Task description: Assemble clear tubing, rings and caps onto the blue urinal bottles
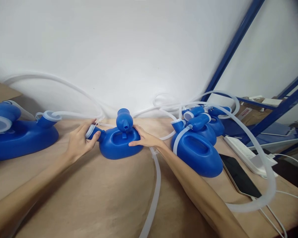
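A blue plastic urinal bottle (pixel 119 150) with a recessed handle lies on the table in front of me. Around its neck at the left end, by the white cap (pixel 89 131), my left hand (pixel 78 140) is closed, thumb in front. My right hand (pixel 147 137) grips the bottle's right end, thumb on the near side and fingers behind. A blue funnel-shaped piece (pixel 124 119) with a small nozzle facing me sits on the bottle's top. Beyond my right wrist, a clear tube (pixel 156 185) runs toward the near edge.
Another blue bottle (pixel 22 142) with a capped neck and tube stands at left. Several more bottles (pixel 201 155) with looping tubes crowd the right. Beside them lie a phone (pixel 240 177) and a white power strip (pixel 245 155). A white wall (pixel 129 59) rises behind; a blue frame (pixel 234 46) stands at right.
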Demonstrator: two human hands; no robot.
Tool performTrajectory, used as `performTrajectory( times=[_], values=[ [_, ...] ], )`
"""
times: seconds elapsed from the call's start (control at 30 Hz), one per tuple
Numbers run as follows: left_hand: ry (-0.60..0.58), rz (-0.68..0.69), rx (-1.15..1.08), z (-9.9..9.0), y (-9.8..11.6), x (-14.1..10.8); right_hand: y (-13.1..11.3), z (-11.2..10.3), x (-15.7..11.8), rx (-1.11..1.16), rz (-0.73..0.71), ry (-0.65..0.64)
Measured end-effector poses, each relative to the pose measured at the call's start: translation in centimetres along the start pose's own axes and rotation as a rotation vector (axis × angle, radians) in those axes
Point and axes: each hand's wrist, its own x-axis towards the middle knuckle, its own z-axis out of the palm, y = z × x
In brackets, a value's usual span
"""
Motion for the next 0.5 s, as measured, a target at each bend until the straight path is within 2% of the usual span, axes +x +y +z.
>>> performTrajectory(
  times=[0.1, 0.23, 0.37, 0.5],
  values=[
    [-0.1, -0.048, 0.027, -0.7, 0.2, 0.3, -0.1, 0.0, 0.0, 0.012, 0.015, 0.003],
    [-0.318, -0.098, 0.192, -2.5, 0.9, 1.5, -0.1, 0.0, 0.0, 0.024, 0.038, 0.013],
    [-0.5, 0.141, 0.23, -4.0, 1.6, 3.7, 0.0, 0.0, 0.0, 0.033, 0.035, 0.016],
    [-0.634, 0.188, 0.186, -4.1, 2.2, 4.9, 0.0, 0.0, 0.0, 0.043, 0.045, 0.021]
  ],
)
